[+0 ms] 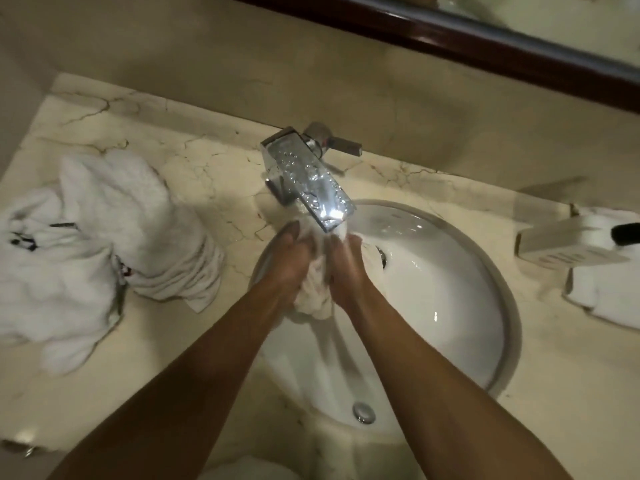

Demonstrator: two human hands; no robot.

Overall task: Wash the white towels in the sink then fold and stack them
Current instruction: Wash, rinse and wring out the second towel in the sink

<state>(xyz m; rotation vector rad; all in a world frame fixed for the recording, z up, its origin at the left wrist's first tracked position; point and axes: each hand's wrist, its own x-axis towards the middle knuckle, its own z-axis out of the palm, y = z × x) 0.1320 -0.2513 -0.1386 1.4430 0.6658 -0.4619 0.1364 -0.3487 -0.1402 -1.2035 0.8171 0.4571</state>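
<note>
Towel, white and wet, is bunched between the two hands above the sink, just under the spout of the tap. The left hand holds it from the 9 o'clock side and the right hand from the 3 o'clock side. The fingers of both hands are curled around the cloth and press it together, so each hand has a closed hold on the towel. The lower end of the towel hangs down between the wrists, inside the bowl. The picture is a little blurred around the hands.

The sink is round and white, set into a marble counter. Its drain is at 6 o'clock of the bowl. The tap is chrome with water drops on its top, and it stands at 12 o'clock of the sink with its handle pointing to 3 o'clock.

At 9 o'clock of the sink, a pile of towels lies crumpled on the counter, near the bowl but not touching it. At 3 o'clock, at the edge of the picture, folded towels lie on the counter, and a white box rests partly on them. At 1 o'clock, high on the wall, is the dark wooden frame of a mirror.
</note>
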